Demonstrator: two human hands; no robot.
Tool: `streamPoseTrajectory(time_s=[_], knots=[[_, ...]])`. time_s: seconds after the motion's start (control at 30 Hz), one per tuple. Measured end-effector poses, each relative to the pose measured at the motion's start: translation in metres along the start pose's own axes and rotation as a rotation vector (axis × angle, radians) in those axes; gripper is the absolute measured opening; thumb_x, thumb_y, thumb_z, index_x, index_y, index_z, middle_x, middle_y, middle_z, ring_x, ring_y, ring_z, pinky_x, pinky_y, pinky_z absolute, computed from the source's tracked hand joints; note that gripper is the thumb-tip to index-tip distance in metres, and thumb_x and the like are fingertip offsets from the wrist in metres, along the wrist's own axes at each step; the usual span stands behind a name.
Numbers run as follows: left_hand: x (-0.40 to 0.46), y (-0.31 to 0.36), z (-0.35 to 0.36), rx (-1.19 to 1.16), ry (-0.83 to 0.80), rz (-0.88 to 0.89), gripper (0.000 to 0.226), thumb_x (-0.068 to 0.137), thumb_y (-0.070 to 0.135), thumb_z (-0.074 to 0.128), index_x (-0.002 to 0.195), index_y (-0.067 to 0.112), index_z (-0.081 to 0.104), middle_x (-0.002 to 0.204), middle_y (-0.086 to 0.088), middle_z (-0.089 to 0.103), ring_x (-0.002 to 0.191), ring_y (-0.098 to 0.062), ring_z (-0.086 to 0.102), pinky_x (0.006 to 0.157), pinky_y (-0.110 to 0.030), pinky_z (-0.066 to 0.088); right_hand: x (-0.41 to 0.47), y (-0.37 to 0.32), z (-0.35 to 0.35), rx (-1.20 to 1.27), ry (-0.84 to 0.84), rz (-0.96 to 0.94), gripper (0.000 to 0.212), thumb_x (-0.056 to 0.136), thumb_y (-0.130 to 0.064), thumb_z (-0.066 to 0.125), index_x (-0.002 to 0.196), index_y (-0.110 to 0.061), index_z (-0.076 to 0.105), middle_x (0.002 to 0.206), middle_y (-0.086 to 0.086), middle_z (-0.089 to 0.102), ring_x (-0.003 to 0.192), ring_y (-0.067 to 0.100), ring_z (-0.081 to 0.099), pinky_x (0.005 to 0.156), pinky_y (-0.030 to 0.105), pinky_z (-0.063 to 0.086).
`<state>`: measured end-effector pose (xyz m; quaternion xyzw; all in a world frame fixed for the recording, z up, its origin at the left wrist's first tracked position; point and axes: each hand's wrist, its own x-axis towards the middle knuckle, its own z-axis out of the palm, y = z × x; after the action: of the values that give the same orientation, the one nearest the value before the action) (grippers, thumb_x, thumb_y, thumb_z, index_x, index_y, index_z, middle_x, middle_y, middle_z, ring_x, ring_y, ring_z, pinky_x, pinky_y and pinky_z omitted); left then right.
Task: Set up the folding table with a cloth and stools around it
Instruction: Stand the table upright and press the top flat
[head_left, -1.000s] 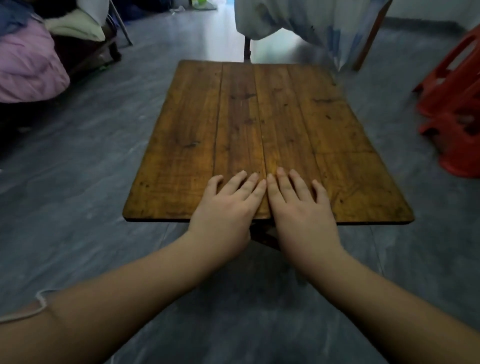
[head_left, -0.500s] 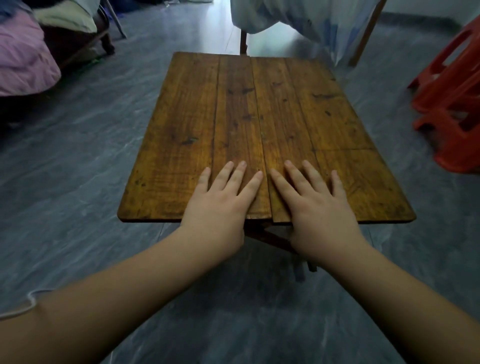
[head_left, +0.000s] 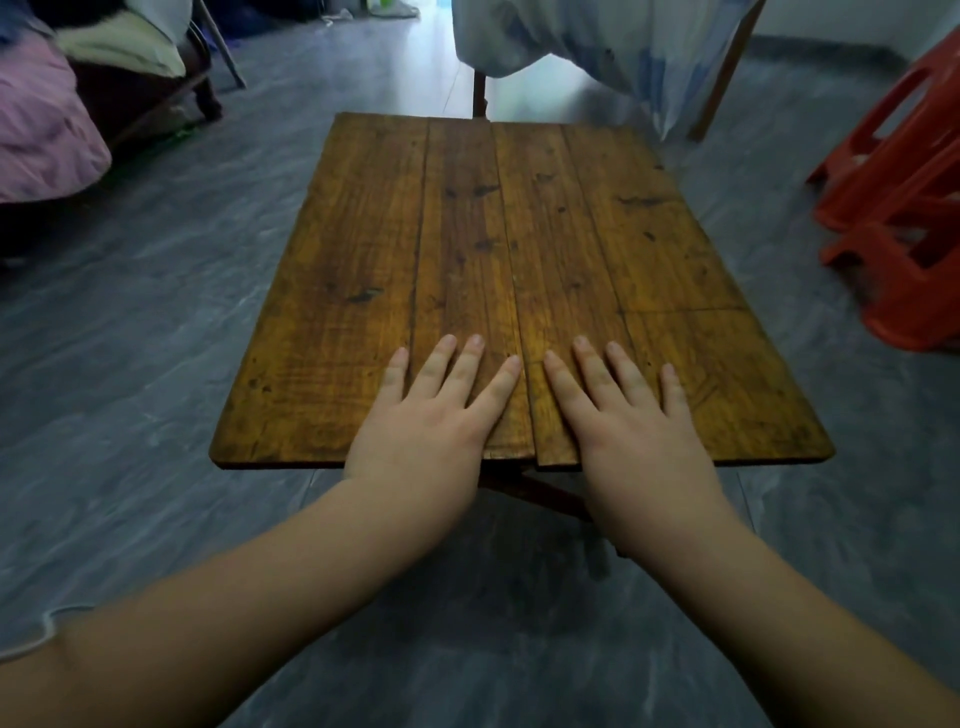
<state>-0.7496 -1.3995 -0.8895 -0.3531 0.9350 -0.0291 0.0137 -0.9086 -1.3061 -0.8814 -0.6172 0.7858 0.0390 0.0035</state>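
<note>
I see the folding table standing open on the grey floor, its bare brown plank top running from near me toward the far side of the room. A dark wooden leg brace shows under the near edge, between my two wrists.

My left hand lies flat, palm down, on the near edge of the tabletop, fingers spread wide and holding nothing. My right hand lies the same way just to its right, fingers fanned out and empty. The two hands are close but apart, one on each side of the seam that runs down the middle of the top, where the near ends of the two middle planks sit slightly uneven.

The red plastic stools, nested in a stack, stand on the floor at the far right, well apart from the table. A pale blue and white cloth hangs over a wooden frame just beyond the far edge of the table. At the far left, pink bedding and a light cushion rest on dark furniture. A thin white cord lies against my left forearm at the near left.
</note>
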Motion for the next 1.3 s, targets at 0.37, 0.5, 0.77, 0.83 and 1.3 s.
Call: streamPoseTrajectory(time_s=[0.37, 0.5, 0.77, 0.83, 1.3], knots=[[-0.008, -0.011, 0.006, -0.062, 0.024, 0.024, 0.085, 0.091, 0.035, 0.042, 0.153, 0.034, -0.017, 0.165, -0.004, -0.008, 0.151, -0.024, -0.008, 0.120, -0.055, 0.001, -0.009, -0.009, 0.008, 0.038, 0.034, 0.031, 0.094, 0.087, -0.025, 0.052, 0.157, -0.031, -0.011, 0.167, 0.003, -0.006, 0.153, 0.029, -0.005, 0.120, 0.059, 0.005], [-0.012, -0.004, -0.012, -0.085, -0.122, -0.114, 0.101, 0.088, 0.032, 0.056, 0.149, 0.039, -0.024, 0.163, -0.003, -0.019, 0.150, -0.030, -0.016, 0.115, -0.064, -0.003, -0.012, -0.010, -0.006, 0.091, -0.051, 0.056, 0.103, 0.084, -0.021, 0.062, 0.157, -0.034, -0.010, 0.167, 0.003, -0.006, 0.153, 0.029, -0.007, 0.120, 0.059, 0.002], [-0.015, 0.004, -0.039, -0.106, -0.268, -0.147, 0.103, 0.091, 0.014, 0.053, 0.147, 0.041, -0.028, 0.162, -0.003, -0.024, 0.148, -0.031, -0.022, 0.113, -0.067, -0.004, -0.015, -0.011, -0.027, 0.127, -0.171, 0.083, 0.102, 0.090, -0.016, 0.059, 0.155, -0.035, -0.017, 0.166, 0.007, -0.016, 0.150, 0.037, -0.017, 0.119, 0.061, -0.006], [-0.021, 0.004, -0.041, -0.108, -0.287, -0.139, 0.106, 0.089, 0.012, 0.056, 0.147, 0.041, -0.028, 0.161, -0.003, -0.025, 0.148, -0.031, -0.023, 0.113, -0.067, -0.004, -0.021, -0.014, -0.031, 0.134, -0.178, 0.079, 0.100, 0.091, -0.016, 0.057, 0.155, -0.034, -0.018, 0.165, 0.007, -0.017, 0.150, 0.037, -0.018, 0.118, 0.062, -0.006], [-0.123, 0.021, -0.043, -0.120, -0.337, -0.099, 0.113, 0.088, 0.015, 0.062, 0.145, 0.041, -0.032, 0.161, -0.002, -0.027, 0.147, -0.030, -0.024, 0.113, -0.065, -0.004, -0.124, -0.058, -0.041, 0.191, -0.234, 0.162, 0.112, 0.081, -0.012, 0.071, 0.156, -0.039, -0.008, 0.167, 0.002, -0.005, 0.152, 0.032, -0.010, 0.121, 0.055, -0.002]])
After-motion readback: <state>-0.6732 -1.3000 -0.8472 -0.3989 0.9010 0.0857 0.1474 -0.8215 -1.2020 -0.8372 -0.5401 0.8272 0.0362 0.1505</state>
